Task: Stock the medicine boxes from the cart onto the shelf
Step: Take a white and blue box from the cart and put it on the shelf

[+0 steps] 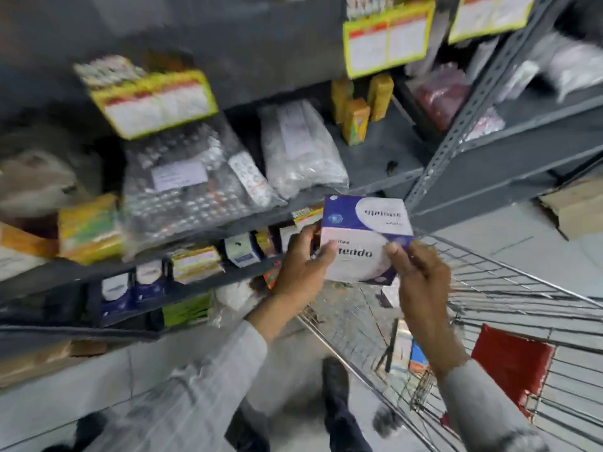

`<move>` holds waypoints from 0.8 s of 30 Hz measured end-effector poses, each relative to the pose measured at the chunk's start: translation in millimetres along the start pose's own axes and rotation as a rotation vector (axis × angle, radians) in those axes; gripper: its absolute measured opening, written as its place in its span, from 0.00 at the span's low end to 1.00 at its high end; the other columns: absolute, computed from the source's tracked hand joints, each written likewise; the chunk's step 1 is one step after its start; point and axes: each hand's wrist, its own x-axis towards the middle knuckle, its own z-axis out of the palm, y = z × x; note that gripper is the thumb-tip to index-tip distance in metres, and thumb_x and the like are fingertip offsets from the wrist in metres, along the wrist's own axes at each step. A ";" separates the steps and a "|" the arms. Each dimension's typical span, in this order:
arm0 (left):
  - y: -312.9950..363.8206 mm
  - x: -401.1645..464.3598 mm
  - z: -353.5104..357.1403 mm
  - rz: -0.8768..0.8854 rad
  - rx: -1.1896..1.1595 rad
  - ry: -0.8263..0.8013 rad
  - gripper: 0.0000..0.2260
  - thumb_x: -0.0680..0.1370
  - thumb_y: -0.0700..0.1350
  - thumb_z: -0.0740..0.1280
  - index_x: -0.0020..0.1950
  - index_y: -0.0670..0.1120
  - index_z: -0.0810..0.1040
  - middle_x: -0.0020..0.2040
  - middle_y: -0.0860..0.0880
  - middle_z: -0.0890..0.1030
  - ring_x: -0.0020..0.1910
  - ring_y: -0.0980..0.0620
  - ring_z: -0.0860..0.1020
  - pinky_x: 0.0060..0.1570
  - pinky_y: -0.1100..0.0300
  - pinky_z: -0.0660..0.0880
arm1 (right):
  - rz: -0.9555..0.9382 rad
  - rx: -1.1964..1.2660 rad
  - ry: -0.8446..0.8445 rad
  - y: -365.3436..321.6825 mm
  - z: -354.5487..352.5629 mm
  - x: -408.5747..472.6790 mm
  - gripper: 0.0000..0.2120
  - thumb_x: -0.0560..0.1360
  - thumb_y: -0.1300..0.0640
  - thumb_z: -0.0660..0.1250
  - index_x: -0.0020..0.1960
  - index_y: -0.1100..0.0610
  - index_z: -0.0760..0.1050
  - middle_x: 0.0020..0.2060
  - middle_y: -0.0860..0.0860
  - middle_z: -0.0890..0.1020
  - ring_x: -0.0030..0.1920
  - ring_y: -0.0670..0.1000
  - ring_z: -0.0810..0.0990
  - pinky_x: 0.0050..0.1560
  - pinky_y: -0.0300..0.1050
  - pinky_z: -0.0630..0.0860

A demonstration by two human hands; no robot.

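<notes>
1. holding a blue and white medicine box [362, 243] between both hands, the person has it raised above the wire cart [509, 298], just in front of the grey shelf [375, 148].
2. left hand [301, 269] is curled around the box's left edge.
3. right hand [421, 275] pinches its right lower corner.
4. matching blue boxes [130, 288] sit on a lower shelf level.

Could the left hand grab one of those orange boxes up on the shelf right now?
Probably not yet. The left hand is busy holding the purple box together with the right hand. The orange boxes stand higher, deep on the shelf, though nothing blocks them.
</notes>
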 end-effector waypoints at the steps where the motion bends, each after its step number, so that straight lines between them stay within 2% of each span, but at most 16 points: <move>1: 23.3 -13.9 -15.5 0.037 -0.039 0.027 0.17 0.76 0.56 0.69 0.64 0.59 0.77 0.64 0.47 0.82 0.64 0.48 0.80 0.66 0.40 0.76 | -0.040 -0.006 0.004 -27.3 6.1 -9.3 0.06 0.76 0.56 0.73 0.41 0.49 0.82 0.40 0.54 0.78 0.37 0.40 0.75 0.40 0.32 0.71; 3: 64.3 -44.8 -48.6 0.124 -0.079 0.048 0.15 0.78 0.55 0.69 0.64 0.57 0.78 0.62 0.49 0.83 0.61 0.51 0.82 0.64 0.44 0.78 | -0.134 -0.026 0.017 -80.7 17.0 -31.1 0.04 0.77 0.56 0.72 0.46 0.49 0.85 0.41 0.56 0.80 0.38 0.38 0.75 0.39 0.27 0.69; 5: 97.1 -76.1 -84.6 0.222 -0.080 0.042 0.17 0.80 0.56 0.67 0.68 0.57 0.76 0.63 0.49 0.82 0.61 0.52 0.82 0.62 0.46 0.79 | -0.199 0.023 0.015 -130.0 28.6 -57.9 0.07 0.77 0.53 0.72 0.53 0.51 0.86 0.42 0.54 0.80 0.40 0.40 0.76 0.42 0.27 0.71; 8: 139.4 -119.5 -139.8 0.323 -0.122 0.062 0.17 0.82 0.56 0.64 0.70 0.58 0.75 0.67 0.50 0.80 0.63 0.55 0.81 0.62 0.49 0.79 | -0.314 0.127 0.019 -194.7 52.9 -99.4 0.08 0.75 0.50 0.74 0.53 0.49 0.87 0.43 0.45 0.81 0.45 0.45 0.80 0.50 0.40 0.75; 11: 173.8 -160.3 -195.9 0.376 -0.189 0.075 0.14 0.85 0.52 0.61 0.69 0.57 0.77 0.62 0.56 0.84 0.61 0.58 0.82 0.60 0.55 0.78 | -0.423 0.157 -0.040 -247.1 81.6 -138.8 0.08 0.76 0.49 0.73 0.53 0.49 0.86 0.50 0.48 0.86 0.50 0.45 0.83 0.56 0.49 0.80; 13: 193.0 -187.7 -235.2 0.422 -0.207 0.096 0.14 0.83 0.54 0.59 0.63 0.57 0.80 0.57 0.61 0.86 0.59 0.63 0.82 0.58 0.61 0.79 | -0.504 0.152 -0.110 -277.4 104.4 -162.3 0.09 0.78 0.49 0.71 0.55 0.48 0.86 0.53 0.47 0.87 0.55 0.49 0.84 0.59 0.58 0.79; 15: 208.0 -213.1 -274.2 0.454 -0.225 0.131 0.16 0.77 0.60 0.59 0.59 0.59 0.81 0.56 0.64 0.86 0.58 0.65 0.82 0.60 0.62 0.79 | -0.580 0.169 -0.186 -303.5 131.4 -181.5 0.09 0.80 0.49 0.69 0.57 0.47 0.85 0.54 0.46 0.87 0.58 0.52 0.84 0.60 0.62 0.78; 20: 215.3 -250.5 -372.9 0.482 -0.207 0.320 0.23 0.75 0.72 0.58 0.64 0.64 0.80 0.61 0.64 0.83 0.64 0.61 0.80 0.72 0.49 0.72 | -0.662 0.237 -0.399 -353.6 220.6 -217.8 0.10 0.82 0.50 0.66 0.60 0.47 0.83 0.55 0.46 0.87 0.57 0.52 0.85 0.58 0.63 0.80; 22: 214.2 -261.3 -409.9 0.494 -0.193 0.384 0.23 0.77 0.72 0.55 0.63 0.64 0.80 0.61 0.63 0.84 0.64 0.60 0.80 0.71 0.50 0.72 | -0.669 0.238 -0.522 -368.9 263.5 -229.4 0.12 0.82 0.48 0.65 0.62 0.48 0.82 0.55 0.47 0.87 0.57 0.53 0.85 0.59 0.64 0.80; 24: 214.1 -267.1 -443.8 0.518 -0.198 0.409 0.22 0.81 0.66 0.51 0.62 0.61 0.80 0.59 0.62 0.85 0.61 0.63 0.81 0.63 0.58 0.77 | -0.636 0.265 -0.641 -383.1 304.9 -239.2 0.13 0.82 0.47 0.64 0.60 0.51 0.83 0.53 0.49 0.88 0.56 0.55 0.86 0.56 0.61 0.82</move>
